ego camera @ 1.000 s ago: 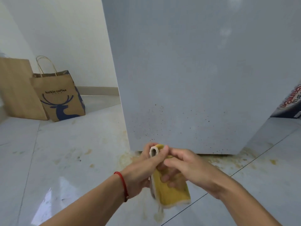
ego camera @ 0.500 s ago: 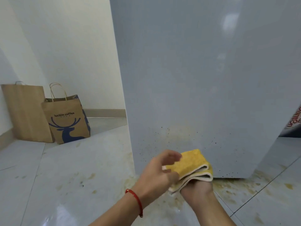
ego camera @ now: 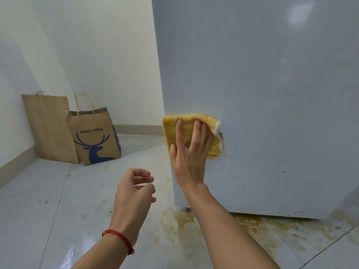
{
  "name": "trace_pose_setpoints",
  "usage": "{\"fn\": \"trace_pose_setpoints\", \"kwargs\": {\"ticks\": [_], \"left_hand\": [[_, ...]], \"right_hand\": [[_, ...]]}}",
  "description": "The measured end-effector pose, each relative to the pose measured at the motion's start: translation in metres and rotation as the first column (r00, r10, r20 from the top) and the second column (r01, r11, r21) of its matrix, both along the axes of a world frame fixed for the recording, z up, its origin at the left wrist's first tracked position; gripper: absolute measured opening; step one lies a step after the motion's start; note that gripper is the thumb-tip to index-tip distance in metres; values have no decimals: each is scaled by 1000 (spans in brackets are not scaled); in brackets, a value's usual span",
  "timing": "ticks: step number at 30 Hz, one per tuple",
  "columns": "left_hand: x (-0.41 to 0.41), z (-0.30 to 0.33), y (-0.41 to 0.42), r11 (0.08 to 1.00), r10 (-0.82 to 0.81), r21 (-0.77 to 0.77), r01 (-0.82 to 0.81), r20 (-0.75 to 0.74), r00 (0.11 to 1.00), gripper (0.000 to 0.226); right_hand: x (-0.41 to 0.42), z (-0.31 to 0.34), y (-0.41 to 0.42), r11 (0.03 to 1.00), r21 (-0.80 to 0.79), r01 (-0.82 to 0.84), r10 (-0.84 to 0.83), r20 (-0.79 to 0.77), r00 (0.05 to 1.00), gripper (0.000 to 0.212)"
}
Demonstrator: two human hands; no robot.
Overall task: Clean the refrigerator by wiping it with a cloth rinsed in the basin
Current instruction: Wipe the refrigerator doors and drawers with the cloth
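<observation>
The grey refrigerator [ego camera: 272, 94] fills the right of the view; its lower side is speckled with dark spots. A folded yellow cloth [ego camera: 212, 136] with a white edge lies flat against that side near the left corner. My right hand [ego camera: 189, 152] presses on it with the palm and spread fingers. My left hand [ego camera: 135, 191], with a red string on the wrist, hovers lower left of the fridge, fingers loosely curled and holding nothing. No basin is in view.
Brownish stains [ego camera: 180, 220] spread over the glossy tiled floor beneath and beside the fridge. Two brown paper bags stand in the left corner: a plain bag [ego camera: 48, 129] and one printed with a blue deer [ego camera: 95, 138]. White walls rise behind them.
Both hands held the cloth low by the floor; my right hand has lifted it and pressed it flat onto the fridge side. My left hand has let go and dropped back.
</observation>
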State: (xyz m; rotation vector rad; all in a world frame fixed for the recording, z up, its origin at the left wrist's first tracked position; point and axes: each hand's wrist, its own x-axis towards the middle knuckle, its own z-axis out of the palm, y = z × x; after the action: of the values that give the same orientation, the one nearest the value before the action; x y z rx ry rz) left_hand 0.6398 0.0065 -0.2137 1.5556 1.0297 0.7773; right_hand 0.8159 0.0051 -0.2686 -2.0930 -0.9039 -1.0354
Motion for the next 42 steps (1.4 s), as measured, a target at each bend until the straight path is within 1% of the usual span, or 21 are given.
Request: {"fn": "trace_pose_setpoints", "kwargs": {"ticks": [2,4,6,8,10,11,13,14,15,17,20,23,27,30,32,34,35,36,37,39,42], "left_hand": [[-3,-1,6,999,33,10,-33,-6,999,29],[-1,-4,11,999,41,30,-40,-18,999,28],[0,-7,9,999,36,17,-36,-43,998,28],[-4,-10,8,1000,26,-8,-27,-55,998,30],[-7,-15,9,999,32,-13,-33,-73,997,31],[-8,-16,10,999,39,-11,-40,-80,996,31],[-8,-16,12,999,47,-1,-47,-82,996,31],[-4,-14,12,999,39,8,-38,-78,996,31],[1,-11,11,999,34,20,-32,-69,997,31],[18,-3,7,999,1,37,-1,-26,1000,31],[47,10,-9,997,-63,44,61,49,997,30],[59,21,-25,989,-148,43,144,85,985,30],[53,24,-34,962,-254,106,252,6,967,32],[55,21,-43,912,-396,64,406,-123,910,33],[64,26,-46,895,-434,27,445,-170,885,30],[81,30,-53,897,-439,-13,442,-163,884,26],[90,31,-57,898,-440,-41,439,-141,887,24],[99,31,-63,895,-445,-65,441,-119,887,23],[106,31,-68,891,-452,-90,444,-94,887,22],[114,29,-76,876,-475,-128,466,-53,878,20],[108,30,-72,851,-524,-87,518,-64,849,25]], "right_hand": [[10,-28,8,979,-196,50,-14,179,984,68],[24,-43,-8,930,-366,-18,153,342,927,74],[47,-52,-37,881,-469,-65,277,399,874,74],[70,-60,-73,922,-386,-18,176,377,909,73],[89,-71,-105,971,-209,113,-61,238,969,76],[90,-74,-112,977,-89,194,-187,81,979,77],[73,-66,-99,906,156,393,-329,-327,886,79],[61,-56,-82,863,239,445,-300,-467,832,80],[45,-46,-62,850,281,445,-256,-517,816,81],[18,-35,-28,893,269,360,-211,-456,864,78],[0,-43,-28,965,86,249,-212,-305,928,74],[28,-37,-66,952,163,259,-200,-308,930,69],[117,-18,-148,741,453,495,-138,-618,774,71],[148,-19,-204,599,539,593,45,-761,647,68],[131,-13,-183,564,542,623,149,-808,569,65],[89,-10,-135,620,554,556,164,-784,599,58],[63,-16,-109,693,533,486,81,-727,682,51],[42,-22,-93,763,520,385,76,-662,745,47],[31,-30,-88,789,533,305,135,-635,760,49],[43,-39,-113,814,480,327,76,-646,760,54],[97,-36,-179,799,435,416,-59,-630,774,56]]}}
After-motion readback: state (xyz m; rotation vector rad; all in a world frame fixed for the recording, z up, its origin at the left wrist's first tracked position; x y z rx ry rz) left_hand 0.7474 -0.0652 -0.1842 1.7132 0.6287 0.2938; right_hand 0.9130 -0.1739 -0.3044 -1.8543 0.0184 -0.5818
